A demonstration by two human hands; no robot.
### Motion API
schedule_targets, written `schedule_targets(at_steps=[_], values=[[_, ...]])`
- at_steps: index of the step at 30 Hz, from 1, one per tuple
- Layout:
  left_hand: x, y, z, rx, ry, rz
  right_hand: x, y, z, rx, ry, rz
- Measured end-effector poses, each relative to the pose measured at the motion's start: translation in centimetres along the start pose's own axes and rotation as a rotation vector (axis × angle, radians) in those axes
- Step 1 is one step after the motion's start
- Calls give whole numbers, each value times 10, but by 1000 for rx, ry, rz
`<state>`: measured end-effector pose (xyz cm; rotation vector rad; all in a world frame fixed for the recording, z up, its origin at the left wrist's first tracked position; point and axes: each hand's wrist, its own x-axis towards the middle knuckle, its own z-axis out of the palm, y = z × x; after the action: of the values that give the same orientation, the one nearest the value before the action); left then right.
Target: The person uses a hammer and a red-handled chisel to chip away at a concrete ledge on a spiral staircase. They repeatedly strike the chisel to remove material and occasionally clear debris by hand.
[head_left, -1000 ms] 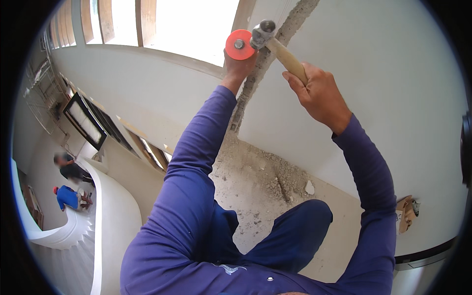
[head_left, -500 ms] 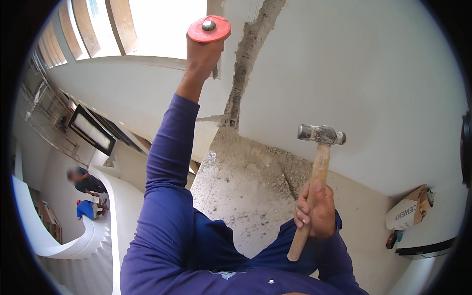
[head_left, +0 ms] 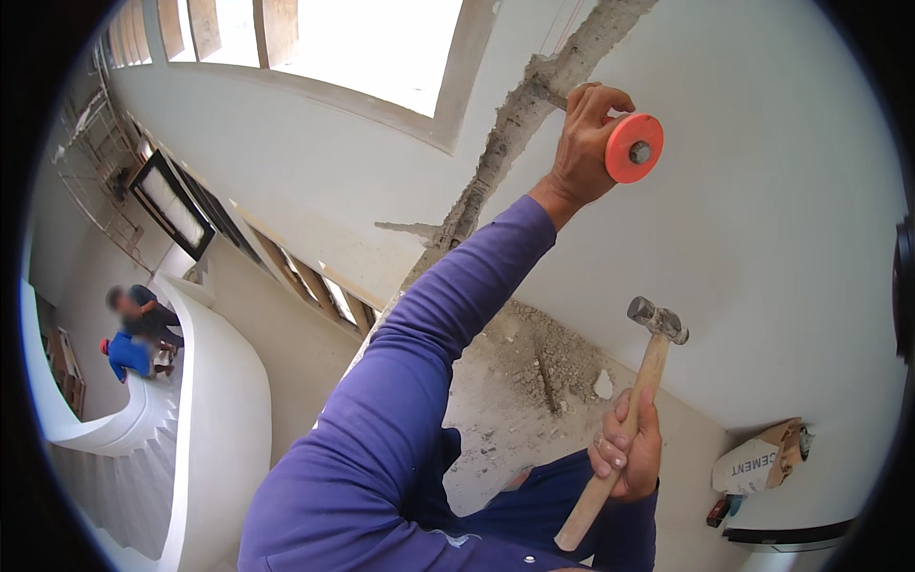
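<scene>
The left hand (head_left: 581,153) is wrapped round a chisel (head_left: 640,153), its fingers closed behind a round orange-red guard (head_left: 627,132) with the steel striking end showing in the middle. The right hand (head_left: 631,450) clasps the wooden handle of a hammer (head_left: 651,368) lower down, near the knees, with the metal head up and well apart from the chisel.

The chisel is held out at the wall (head_left: 762,200), beside a rough channel (head_left: 515,129) cut through the pale plaster. A dark length of its shaft reaches past the knuckles toward the channel's broken edge (whether the tip touches, one cannot tell). Grey, crumbly masonry shows inside the cut.

The plainest container is a paper sack (head_left: 753,465) on the floor at the right, close to the foot of the wall. It lies on its side with its brown end torn open; something greyish shows at the mouth, too small to identify. A little red and black object (head_left: 719,512) sits just beside it.

Below the wall lies a spread of rubble (head_left: 572,357), with one pale chunk (head_left: 603,384) among the crumbs. Far off at the left, two co-workers (head_left: 143,329) are close together by a white curved staircase (head_left: 227,419).
</scene>
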<state>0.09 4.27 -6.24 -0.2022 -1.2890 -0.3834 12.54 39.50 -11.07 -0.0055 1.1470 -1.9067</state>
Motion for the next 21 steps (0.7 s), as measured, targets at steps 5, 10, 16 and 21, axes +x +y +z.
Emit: schedule_targets(at_steps=[5,10,16,21], values=[[-3,3,22,128,52,-136,-7,1,-1,-101,19,-87],[10,-5,20,161,135,-152,-8,-6,7,-364,5,-352],[17,-20,6,137,270,-224,-5,-53,75,-723,-51,-917],[19,-28,1,178,300,-271,10,-75,146,-953,0,-1425]])
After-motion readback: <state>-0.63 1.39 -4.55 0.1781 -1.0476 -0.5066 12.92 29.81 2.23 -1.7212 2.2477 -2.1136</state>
